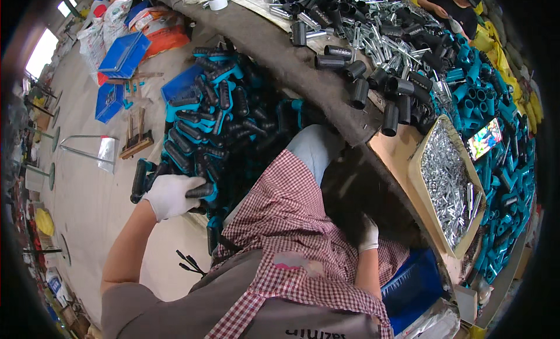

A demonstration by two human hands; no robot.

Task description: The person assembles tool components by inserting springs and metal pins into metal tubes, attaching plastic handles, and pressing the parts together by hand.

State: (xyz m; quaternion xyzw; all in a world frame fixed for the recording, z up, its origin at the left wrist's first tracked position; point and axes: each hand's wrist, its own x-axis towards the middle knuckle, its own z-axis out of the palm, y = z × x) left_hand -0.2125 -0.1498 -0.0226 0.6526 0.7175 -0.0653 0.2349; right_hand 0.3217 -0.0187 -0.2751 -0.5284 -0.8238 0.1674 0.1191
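My left hand (171,197), in a white glove, is closed around a black-and-teal handle (202,191) at the near left edge of a big pile. That pile (195,132) is made of similar handles with ribbed black grips and teal bodies, heaped beside my left knee. My right hand (368,234), also gloved, rests low by my lap, near the table's edge. Dark shadow swallows its fingers, so whether it holds anything does not show.
On the table at right lie black ribbed sleeves (360,93), metal pins, teal tube parts (504,187), a tray of small screws (415,170) and a phone (485,139). Blue crates (124,54) and a small wooden stool (136,142) stand at left. Another person (452,9) sits across.
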